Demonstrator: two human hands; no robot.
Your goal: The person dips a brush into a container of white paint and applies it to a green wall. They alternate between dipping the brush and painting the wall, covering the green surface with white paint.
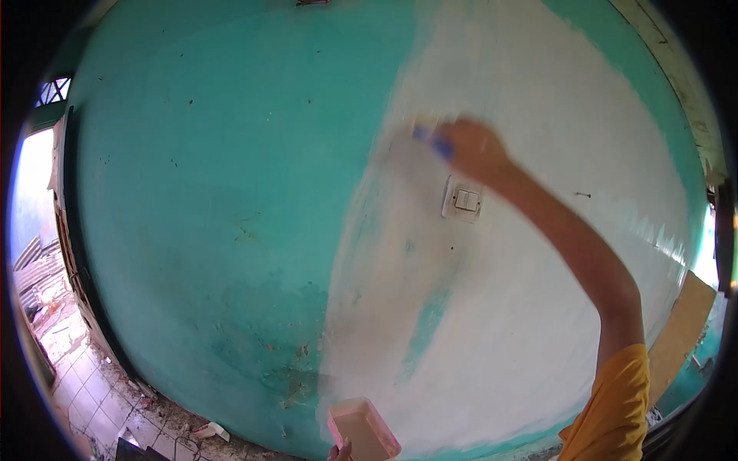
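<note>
My right hand [478,150] is raised against the wall, its fingers closed around a blue-handled paintbrush [434,141]. Motion blurs the brush, and its pale bristle end points left at the border between green and whitish paint. Low in the view, my left hand [340,452] grips the edge of a pink plastic tray [387,432] that holds greyish-white liquid paint; only a few fingers show. The wall [231,169] is green on the left and coated whitish on the right, with a green patch showing through. A light switch [466,201] sits just below my right hand.
An open doorway [38,207] stands at the far left, above a tiled floor [100,396] with debris. A nail-like fixture [583,194] sticks out of the wall. A brown board [683,330] leans at the right.
</note>
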